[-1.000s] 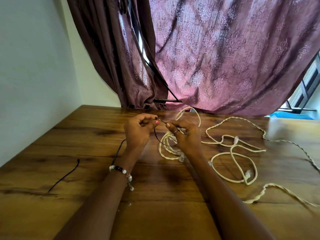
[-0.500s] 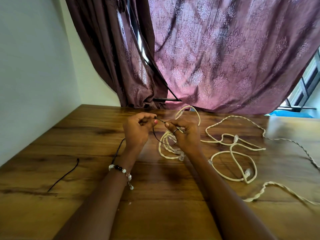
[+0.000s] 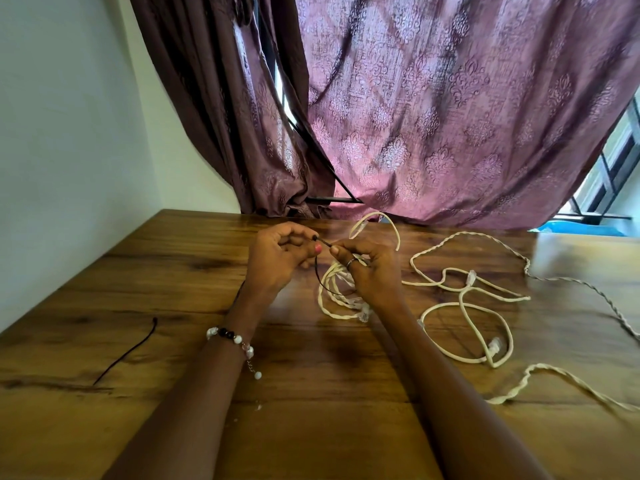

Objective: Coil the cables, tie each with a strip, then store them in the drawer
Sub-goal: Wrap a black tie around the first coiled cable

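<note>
Both hands meet over the far middle of the wooden table [image 3: 173,427]. The left hand [image 3: 277,259] and the right hand [image 3: 369,271] each pinch an end of a thin black tie strip [image 3: 320,277] between thumb and forefinger, fingertips almost touching; the strip sags in a loop below them and passes around a coiled cream cable [image 3: 334,292] that lies on the table under the right hand. A clear plug [image 3: 364,311] of that coil rests at its near edge, and one stiff end of the cable arches up behind the right hand [image 3: 377,220]. Whether the strip is already twisted shut I cannot tell, as the fingers cover the crossing.

To the right, well apart from the coil, a loose cream cable [image 3: 467,306] sprawls in open loops with several clear plugs, and a twisted cream cable [image 3: 561,375] trails off the right edge of the view. A spare black strip [image 3: 126,351] lies alone on the left side of the table. A beaded bracelet [image 3: 235,339] circles the left wrist and a ring [image 3: 350,262] sits on the right hand. A purple patterned curtain [image 3: 450,116] hangs behind the table.
</note>
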